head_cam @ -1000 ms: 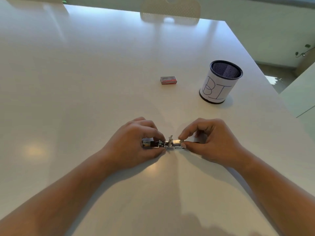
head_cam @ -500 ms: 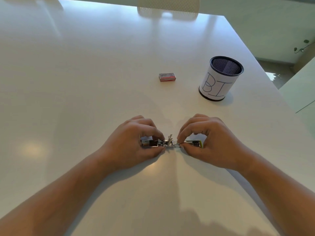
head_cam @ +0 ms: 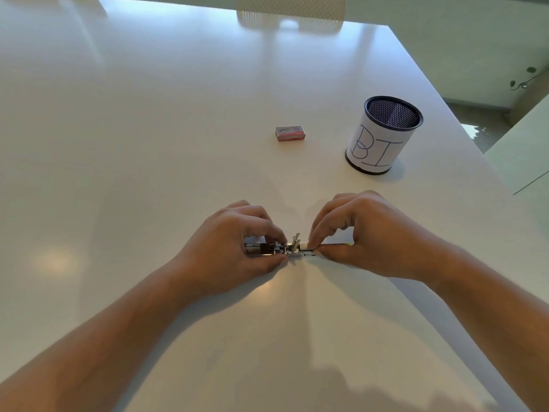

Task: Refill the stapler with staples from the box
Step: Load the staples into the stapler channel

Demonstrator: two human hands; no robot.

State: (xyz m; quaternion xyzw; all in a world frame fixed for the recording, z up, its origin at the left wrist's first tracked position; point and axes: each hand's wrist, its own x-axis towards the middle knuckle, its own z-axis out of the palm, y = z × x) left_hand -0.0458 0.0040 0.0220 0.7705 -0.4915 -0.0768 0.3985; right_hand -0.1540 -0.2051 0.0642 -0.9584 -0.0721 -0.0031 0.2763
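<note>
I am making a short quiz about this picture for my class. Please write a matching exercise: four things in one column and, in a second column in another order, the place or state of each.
Things:
1. stapler
2. staple box
3. mesh cup
4. chair

Places or states:
A. upright, right side of table, letters on its paper wrap
B. beyond the table's far edge
C. lying alone mid-table, closed
D. opened flat, held at both ends by both hands

Pairs: 1-D, 2-C, 3-A, 4-B

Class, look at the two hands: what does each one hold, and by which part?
Both hold the opened stapler on the table. The left hand pinches its left end; the right hand pinches the right part near the hinge.
</note>
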